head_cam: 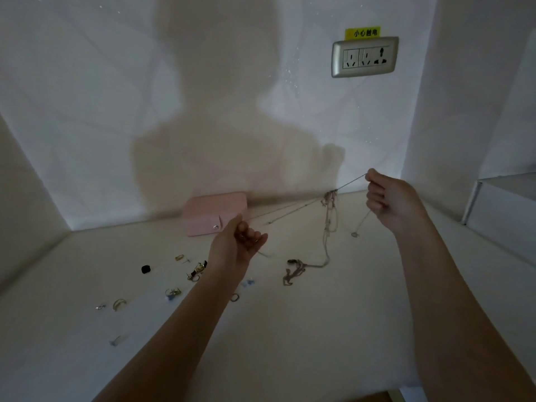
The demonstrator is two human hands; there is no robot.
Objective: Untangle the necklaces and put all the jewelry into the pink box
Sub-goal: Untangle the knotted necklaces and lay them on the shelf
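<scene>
**Knot sits nearer the right hand on a taut chain**

Both hands are raised above the table (319, 329) with a thin silver chain (349, 183) stretched between them. Its long axis runs from low left to high right. The left hand (243, 237) has its fingers curled and pinches the lower end. The right hand (385, 198) pinches the upper end between thumb and forefinger, with the other fingers folded in.

The knot (329, 197) hangs on this line, close to the right hand and well apart from the left. From it a pinkish necklace (327, 227) drops to the table, so the right fingers look better placed to pick at it.

The pink box (214, 213) lies shut against the wall (116, 140), just behind the left hand. Loose rings (174, 291) are scattered below left. There is open table under the knot, and a white block (499, 210) bounds the right side
</scene>
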